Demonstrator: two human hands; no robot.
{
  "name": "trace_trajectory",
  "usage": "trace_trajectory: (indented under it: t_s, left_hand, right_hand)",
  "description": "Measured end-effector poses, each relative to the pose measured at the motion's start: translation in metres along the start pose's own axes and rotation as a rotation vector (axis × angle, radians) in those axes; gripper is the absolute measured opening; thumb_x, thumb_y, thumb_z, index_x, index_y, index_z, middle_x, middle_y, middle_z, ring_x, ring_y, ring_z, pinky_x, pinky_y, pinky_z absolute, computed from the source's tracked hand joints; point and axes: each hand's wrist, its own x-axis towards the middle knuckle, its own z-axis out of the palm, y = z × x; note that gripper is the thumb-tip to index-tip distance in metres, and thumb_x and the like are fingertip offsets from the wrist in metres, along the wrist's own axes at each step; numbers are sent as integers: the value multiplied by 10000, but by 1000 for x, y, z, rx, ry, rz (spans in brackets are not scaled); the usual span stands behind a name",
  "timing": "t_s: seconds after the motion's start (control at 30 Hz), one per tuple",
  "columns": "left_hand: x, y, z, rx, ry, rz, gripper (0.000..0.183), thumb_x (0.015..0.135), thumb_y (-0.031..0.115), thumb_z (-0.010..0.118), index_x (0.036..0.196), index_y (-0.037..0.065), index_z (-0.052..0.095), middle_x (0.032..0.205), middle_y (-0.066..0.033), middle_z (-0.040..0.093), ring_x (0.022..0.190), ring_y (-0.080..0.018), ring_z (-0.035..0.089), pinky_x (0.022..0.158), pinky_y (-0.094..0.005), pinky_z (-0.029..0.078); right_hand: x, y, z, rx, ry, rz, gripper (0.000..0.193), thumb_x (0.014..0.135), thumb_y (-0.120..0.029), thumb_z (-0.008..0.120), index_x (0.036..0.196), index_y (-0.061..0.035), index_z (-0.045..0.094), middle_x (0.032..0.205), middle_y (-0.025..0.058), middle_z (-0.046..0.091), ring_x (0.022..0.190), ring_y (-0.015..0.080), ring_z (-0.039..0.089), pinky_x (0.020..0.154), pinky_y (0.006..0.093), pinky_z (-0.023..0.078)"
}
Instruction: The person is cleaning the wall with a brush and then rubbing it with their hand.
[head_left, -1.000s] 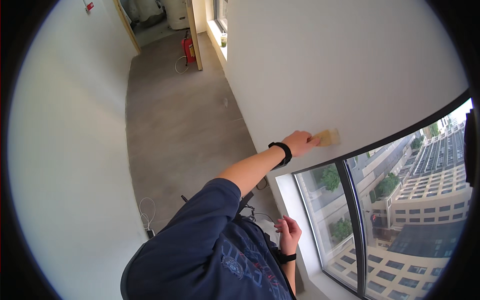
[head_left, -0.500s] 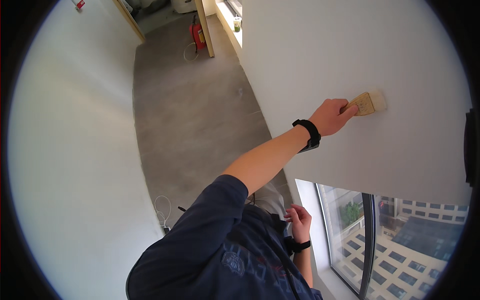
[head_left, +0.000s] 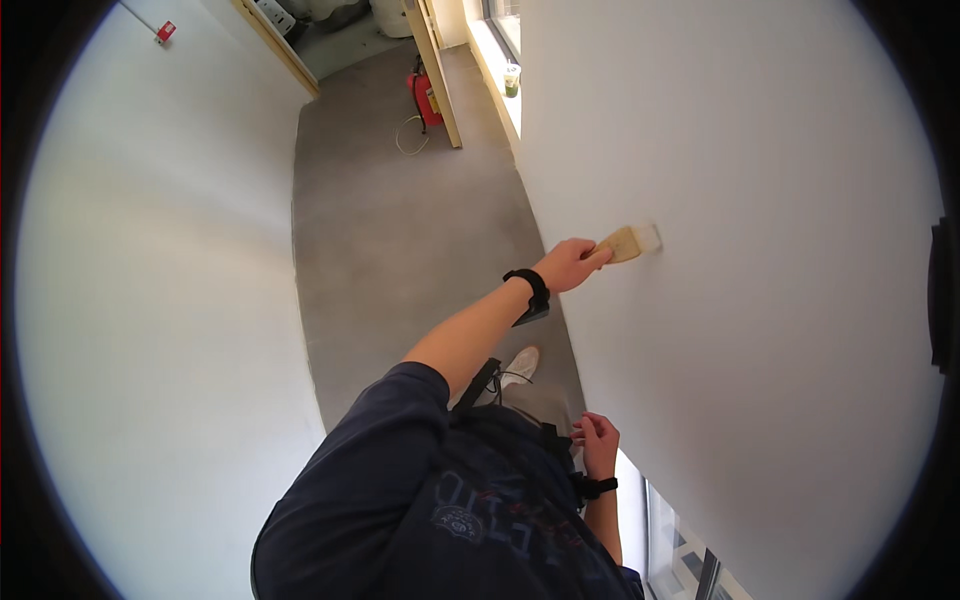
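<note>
My left hand [head_left: 568,263] reaches out to the white wall [head_left: 760,250] on my right. It is shut on the handle of a flat wooden paintbrush [head_left: 628,243], whose pale bristles press against the wall. A black band sits on that wrist. My right hand [head_left: 597,440] stays low by my chest, close to the wall, with its fingers curled and nothing seen in them. It also wears a black band.
A grey floor [head_left: 400,250] runs down a narrow corridor between two white walls. At the far end stand a red fire extinguisher [head_left: 428,100], a wooden post [head_left: 437,70] and a white cable [head_left: 408,136]. A cup [head_left: 511,80] sits on a window sill. A window [head_left: 680,560] lies at the lower right.
The brush has left the window's top edge and moved up along the wall with my left hand. My view has swung, so most of the window is out of sight.
</note>
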Motion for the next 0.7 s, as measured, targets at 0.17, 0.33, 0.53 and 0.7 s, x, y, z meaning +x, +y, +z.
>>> trace_trajectory:
  t_s: [0.17,0.33,0.53,0.7]
  left_hand:
    - [62,87,-65,-315,-31,183,456,1061,410,507,830,27,594,668,51,395,644,-71,366,592,-276,338]
    - [106,-44,-62,6,-23,46,504,1046,435,527,818,-3,627,638,-15,516,634,-113,456,599,-315,407]
    - [157,-148,-147,-58,-56,-175,624,1024,549,512,847,-27,675,688,-75,626,666,-174,582,628,-349,468]
    - [227,-31,-237,-528,19,4,599,1058,589,410,797,69,552,564,4,437,465,-118,401,460,-275,309]
  right_hand:
    - [45,-65,54,12,-20,-41,236,988,-173,624,1136,5,673,914,87,726,751,143,683,650,268,528]
    - [88,-60,83,56,95,-12,233,988,-179,628,1133,-5,680,915,83,727,750,137,677,643,271,520]
    - [115,-61,169,185,359,163,234,993,-196,623,1107,1,680,897,84,725,708,135,670,604,270,511]
    - [121,-88,254,42,260,125,259,974,-199,649,1113,19,676,882,99,726,733,155,691,634,283,537]
